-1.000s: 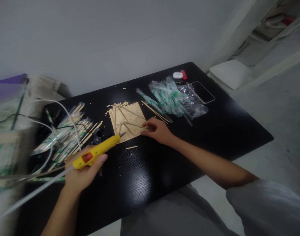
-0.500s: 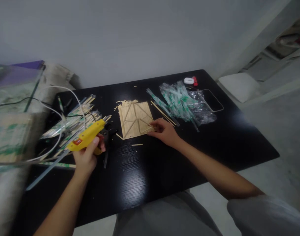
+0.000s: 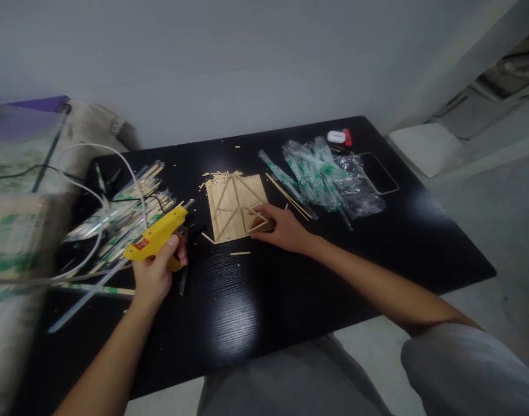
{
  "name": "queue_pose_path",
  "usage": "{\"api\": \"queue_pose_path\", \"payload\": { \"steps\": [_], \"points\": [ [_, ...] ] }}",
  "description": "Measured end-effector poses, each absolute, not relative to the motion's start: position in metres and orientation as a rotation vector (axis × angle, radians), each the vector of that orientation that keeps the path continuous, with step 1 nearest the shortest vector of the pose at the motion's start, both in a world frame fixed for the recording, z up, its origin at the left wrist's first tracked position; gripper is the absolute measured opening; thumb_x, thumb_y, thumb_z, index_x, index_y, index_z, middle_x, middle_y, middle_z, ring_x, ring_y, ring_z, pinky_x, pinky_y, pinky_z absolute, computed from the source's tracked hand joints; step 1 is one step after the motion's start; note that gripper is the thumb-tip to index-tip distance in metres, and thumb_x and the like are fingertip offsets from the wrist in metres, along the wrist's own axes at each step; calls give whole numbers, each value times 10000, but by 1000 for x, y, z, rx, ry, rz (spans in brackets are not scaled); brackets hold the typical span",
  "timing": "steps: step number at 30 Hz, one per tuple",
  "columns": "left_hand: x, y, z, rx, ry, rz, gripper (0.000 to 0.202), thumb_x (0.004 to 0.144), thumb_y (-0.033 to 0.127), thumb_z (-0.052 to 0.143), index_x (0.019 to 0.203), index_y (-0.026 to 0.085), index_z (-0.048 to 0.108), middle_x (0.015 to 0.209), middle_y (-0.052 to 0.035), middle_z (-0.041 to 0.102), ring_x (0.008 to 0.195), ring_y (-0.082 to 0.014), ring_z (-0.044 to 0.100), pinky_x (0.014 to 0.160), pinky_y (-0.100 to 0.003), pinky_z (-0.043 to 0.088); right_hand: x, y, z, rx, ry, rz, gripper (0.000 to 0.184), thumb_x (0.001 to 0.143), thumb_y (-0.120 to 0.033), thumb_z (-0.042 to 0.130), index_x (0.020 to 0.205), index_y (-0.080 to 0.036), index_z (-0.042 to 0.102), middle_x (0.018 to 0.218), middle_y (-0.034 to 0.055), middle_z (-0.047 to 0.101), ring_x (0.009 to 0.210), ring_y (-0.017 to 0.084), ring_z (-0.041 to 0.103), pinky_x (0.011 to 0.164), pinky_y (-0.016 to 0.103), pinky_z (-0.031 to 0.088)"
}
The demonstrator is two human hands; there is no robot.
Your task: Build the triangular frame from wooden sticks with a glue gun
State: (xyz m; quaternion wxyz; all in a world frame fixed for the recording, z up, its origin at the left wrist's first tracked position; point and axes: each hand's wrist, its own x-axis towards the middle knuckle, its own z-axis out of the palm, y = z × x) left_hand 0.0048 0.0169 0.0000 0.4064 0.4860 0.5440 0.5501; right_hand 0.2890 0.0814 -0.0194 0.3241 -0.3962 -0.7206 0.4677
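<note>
We hold the yellow glue gun (image 3: 158,236) in our left hand (image 3: 154,271), fingers wrapped tight round its grip and a finger at the trigger. Its nozzle points far and right, towards the wooden stick panel (image 3: 229,199). A second ago that nozzle sat right at the panel's near left corner. Now the gun is drawn back to the left, apart from the panel, over the edge of the left chopstick pile (image 3: 125,208), much as it was half a second ago. A pale glue stick (image 3: 84,299) trails from the gun's back end towards the near left.

Our right hand (image 3: 284,229) stays at the panel's near right corner. Its fingers are curled and pinch a small triangle of sticks (image 3: 258,219) that stands out from the flat slats there. Earlier the fingers lay flatter on that edge and the triangle was less plain to see.

The panel lies flat on the black table (image 3: 290,300), near the middle, and has not shifted. A loose short stick (image 3: 240,253) lies just near of it, as before. To the right, a heap of wrapped chopsticks (image 3: 320,176) sits beside a phone (image 3: 379,173), with a white case (image 3: 336,137) at the far edge. A white cable (image 3: 97,173) loops over the left pile.
</note>
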Motion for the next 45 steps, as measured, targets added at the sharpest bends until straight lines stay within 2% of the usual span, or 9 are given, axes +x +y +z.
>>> {"api": "queue_pose_path", "payload": {
  "steps": [12, 29, 45],
  "points": [
    [14, 21, 0, 1277, 1460, 1269, 182, 836, 331, 701, 828, 198, 579, 601, 57, 554, 466, -103, 535, 485, -247, 445, 284, 80, -17, -1056, -1897, 1128, 296, 795, -198, 767, 1058, -188, 633, 908, 22, 778, 858, 185, 735, 836, 311, 510],
    [13, 21, -2, 1277, 1429, 1292, 179, 825, 324, 714, 816, 193, 593, 608, 55, 560, 454, -93, 533, 459, -239, 447, 284, 79, -21, -1061, -1857, 1119, 211, 808, -197, 769, 994, -180, 671, 922, 33, 753, 850, 189, 735, 834, 320, 533],
    [16, 20, -2, 1247, 1431, 1299, 182, 828, 328, 720, 815, 193, 599, 592, 48, 553, 458, -107, 527, 470, -245, 444, 284, 77, -27, -1120, -1897, 993, 275, 799, -236, 812, 1047, -182, 704, 950, 46, 780, 918, 224, 732, 845, 332, 510]
  ]
}}
